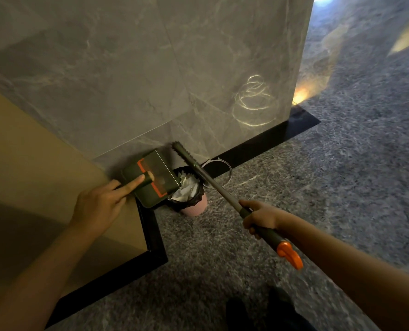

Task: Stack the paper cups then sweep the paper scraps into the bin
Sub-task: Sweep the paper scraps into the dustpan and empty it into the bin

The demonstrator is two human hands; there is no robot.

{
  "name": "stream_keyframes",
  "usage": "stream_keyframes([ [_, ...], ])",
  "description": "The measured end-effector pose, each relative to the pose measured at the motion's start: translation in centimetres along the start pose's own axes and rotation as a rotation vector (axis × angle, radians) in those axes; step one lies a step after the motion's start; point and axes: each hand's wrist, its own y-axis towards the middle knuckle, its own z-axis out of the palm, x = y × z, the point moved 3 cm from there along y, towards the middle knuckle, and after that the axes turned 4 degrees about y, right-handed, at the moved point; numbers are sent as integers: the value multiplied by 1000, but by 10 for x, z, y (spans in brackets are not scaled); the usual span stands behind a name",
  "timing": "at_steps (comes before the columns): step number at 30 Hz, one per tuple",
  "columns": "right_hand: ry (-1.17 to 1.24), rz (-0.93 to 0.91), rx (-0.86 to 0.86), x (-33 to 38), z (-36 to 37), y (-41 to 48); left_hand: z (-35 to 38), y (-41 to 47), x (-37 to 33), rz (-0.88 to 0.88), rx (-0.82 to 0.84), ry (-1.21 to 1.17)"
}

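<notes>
- My left hand [98, 204] reaches forward at the left. Its index finger lies straight along the stub handle of the dustpan [151, 180], and the other fingers curl underneath, which I read as a grip on that handle.
- The dustpan is lifted and tipped, with its lower edge at the rim of the bin [195, 207]. I cannot tell whether it touches the rim or hangs just above it.
- The bin is pink with a dark liner and stands on the floor [222, 271], in the corner where the grey stone wall [151, 80] meets the black skirting. White paper scraps [185, 187] are heaped inside it, up to the rim.
- The broom [213, 185] slants from the wall down toward me. Its head is raised against the stone, just behind the bin, with bristles off the floor. A clear ring [219, 164] lies on the floor beside the bin, under the shaft.
- My right hand [258, 218] holds the broom's dark grip with all fingers wrapped round it, just ahead of the orange hanging hook.
- My shoes [258, 311] show dimly at the bottom edge.
- No paper cups are in view, and I see no loose scraps on the floor here. I judge this to be the emptying step near the end of the sweep.
- The next move, I think, calls for tipping the pan steeper so that any remainder slides into the liner. The mouth should stay over the opening, since the heap is high and scraps could spill over the rim.
</notes>
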Motion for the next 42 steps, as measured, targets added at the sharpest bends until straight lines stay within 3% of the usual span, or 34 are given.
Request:
stream_keyframes([
  [10, -22, 6, -7, 13, 7, -6, -19, -8, 58, -759, -148, -82],
  [15, -39, 1, -22, 21, 6, -11, -32, -30, 70, -911, -265, -214],
  [28, 105, -104, -177, 36, -24, -54, -62, 39, 15, -675, -252, -300],
  [42, 330, -151, -509, -45, -94, -139, -34, 163, -112, -303, -228, -567],
])
